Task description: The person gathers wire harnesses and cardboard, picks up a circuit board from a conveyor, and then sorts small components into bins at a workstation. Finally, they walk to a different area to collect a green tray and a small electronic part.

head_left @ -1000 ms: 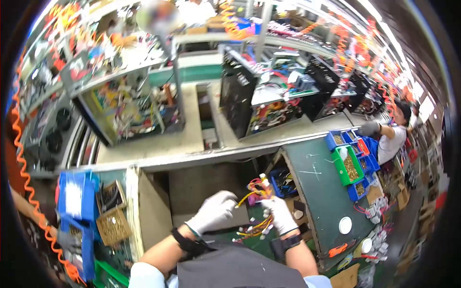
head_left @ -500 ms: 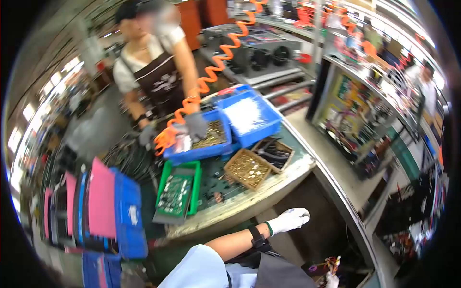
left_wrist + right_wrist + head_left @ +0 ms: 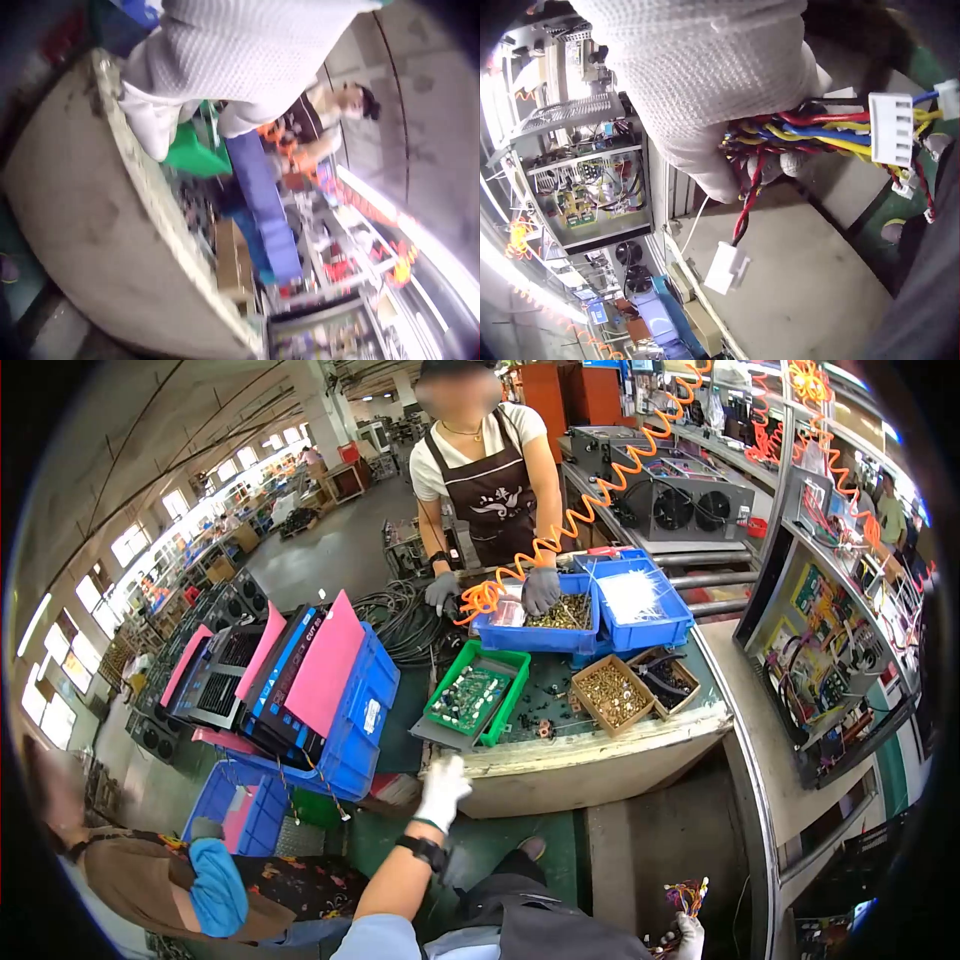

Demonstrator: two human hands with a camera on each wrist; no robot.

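My gloved left hand [image 3: 443,792] reaches out past the near left corner of the worktable [image 3: 610,780], holding nothing, its fingers loosely extended. Just beyond it is a green tray [image 3: 517,678] with a green circuit board [image 3: 468,696] in it. In the left wrist view the white glove [image 3: 225,64] overlaps that tray. Low at the right, my gloved right hand [image 3: 688,938] grips a bundle of coloured wires [image 3: 832,131]. White plug connectors [image 3: 891,129] hang from the bundle's ends, and part of it is hidden inside the fist.
Blue bins [image 3: 640,633] and small boxes of screws [image 3: 612,695] stand on the worktable, with a person [image 3: 490,490] behind. A blue crate [image 3: 365,720] holding panels and pink sheets stands left, near another person [image 3: 200,890]. An orange coiled hose [image 3: 600,495] hangs across.
The head view has turned left, away from the assembly line. My left hand has left the wire bundle and moved left to the table corner. The right hand still holds the wires.
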